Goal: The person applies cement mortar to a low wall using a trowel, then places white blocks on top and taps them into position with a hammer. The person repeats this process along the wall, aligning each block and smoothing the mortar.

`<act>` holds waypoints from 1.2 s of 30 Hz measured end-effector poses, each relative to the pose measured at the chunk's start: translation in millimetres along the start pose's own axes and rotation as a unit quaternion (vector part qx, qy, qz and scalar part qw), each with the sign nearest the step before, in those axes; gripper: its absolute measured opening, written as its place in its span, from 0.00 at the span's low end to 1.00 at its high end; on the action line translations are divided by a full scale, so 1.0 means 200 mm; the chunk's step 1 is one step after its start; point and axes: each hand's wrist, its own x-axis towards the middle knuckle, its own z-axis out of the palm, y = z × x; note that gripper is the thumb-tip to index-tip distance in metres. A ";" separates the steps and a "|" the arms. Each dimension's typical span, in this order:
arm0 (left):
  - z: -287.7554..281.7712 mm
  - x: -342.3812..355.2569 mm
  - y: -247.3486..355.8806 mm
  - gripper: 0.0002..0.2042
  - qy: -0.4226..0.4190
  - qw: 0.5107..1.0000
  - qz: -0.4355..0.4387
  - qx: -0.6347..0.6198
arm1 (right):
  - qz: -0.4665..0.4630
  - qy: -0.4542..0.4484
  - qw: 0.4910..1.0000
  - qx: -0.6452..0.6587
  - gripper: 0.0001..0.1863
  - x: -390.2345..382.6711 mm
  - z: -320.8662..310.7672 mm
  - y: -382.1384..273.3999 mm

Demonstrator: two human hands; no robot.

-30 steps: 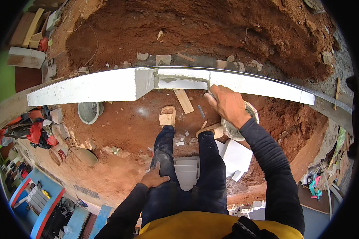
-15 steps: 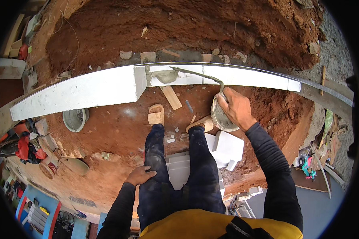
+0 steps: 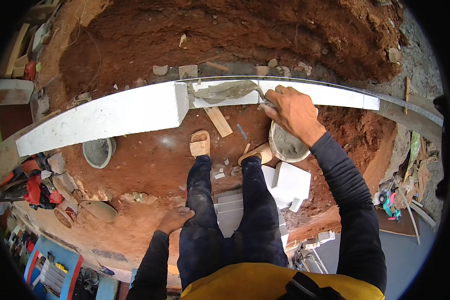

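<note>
My right hand (image 3: 296,112) is closed round the handle of a trowel (image 3: 237,91). The blade lies over grey mortar (image 3: 200,92) on top of the low white block course (image 3: 330,96). Left of the mortar, a taller white block (image 3: 110,115) stands on the same line, its end face beside the mortar. Just below my right hand is a bucket of mortar (image 3: 287,146). My left hand (image 3: 176,220) rests against my left thigh with its thumb apart and holds nothing; some of its fingers are hard to see.
A taut string runs along the blocks' far side, before a red earth bank (image 3: 225,35). Another bucket (image 3: 98,152) stands at left. White blocks (image 3: 292,182) lie by my right leg, more between my legs. A wooden offcut (image 3: 218,122) lies near my feet.
My right hand has moved up and left with the trowel, over the block course. The blade has come down flatter on the mortar, which now covers more of the block top. My left hand stays on my thigh.
</note>
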 end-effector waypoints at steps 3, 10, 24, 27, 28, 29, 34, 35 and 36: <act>0.00 0.02 0.01 0.34 0.003 1.000 0.004 0.028 | 0.027 -0.006 0.999 0.034 0.18 -0.06 -0.03 -0.02; -0.01 0.03 0.04 0.27 0.023 0.998 0.036 0.039 | 0.152 -0.145 0.955 0.212 0.26 -0.26 0.07 -0.17; -0.02 0.04 0.16 0.25 0.014 0.999 0.015 0.051 | 0.283 -0.191 0.837 0.428 0.31 -0.54 0.32 0.07; 0.02 0.01 0.24 0.27 0.008 0.999 0.004 0.038 | 0.337 -0.251 0.778 0.467 0.32 -0.59 0.34 0.22; 0.02 0.00 0.26 0.27 0.010 0.999 0.002 0.032 | 0.312 -0.229 0.797 0.464 0.32 -0.63 0.33 0.27; 0.04 -0.01 0.28 0.27 0.009 1.000 0.003 0.021 | 0.298 -0.214 0.820 0.440 0.32 -0.66 0.31 0.31; 0.06 -0.03 0.35 0.31 0.008 0.999 -0.040 0.017 | 0.333 -0.273 0.811 0.397 0.33 -1.03 0.19 0.56; 0.08 -0.02 0.35 0.32 0.008 0.999 -0.048 0.017 | 0.348 -0.304 0.818 0.343 0.32 -1.13 0.19 0.63; 0.11 -0.02 0.36 0.32 0.003 0.999 -0.051 0.018 | 0.376 -0.336 0.792 0.345 0.35 -1.24 0.21 0.70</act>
